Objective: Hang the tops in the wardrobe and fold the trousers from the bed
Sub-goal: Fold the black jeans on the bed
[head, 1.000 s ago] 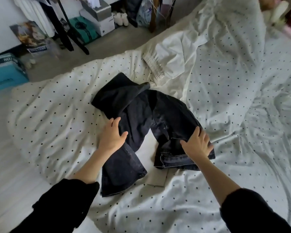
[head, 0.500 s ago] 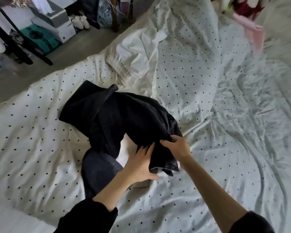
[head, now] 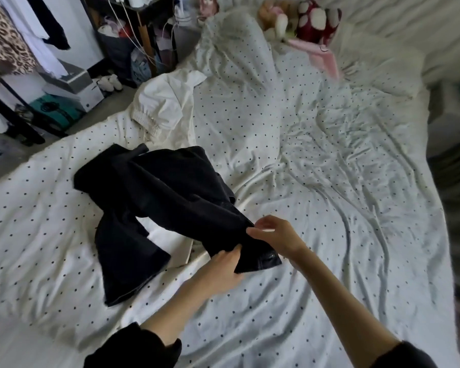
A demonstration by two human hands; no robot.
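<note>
A bedroom, with a dotted white duvet (head: 316, 181) spread across most of the frame.

Dark jeans (head: 170, 197) lie crumpled left of centre, one flared leg trailing toward the lower left. Both hands meet at the waistband end, low in the middle: the left hand (head: 221, 272) grips the cloth from beneath, the right hand (head: 276, 235) pinches the top edge, probably to bring the two halves together for folding. White trousers (head: 165, 110) wait at the upper left of the bed. Clothes hang on a rack (head: 14, 41) in the upper left corner.
</note>
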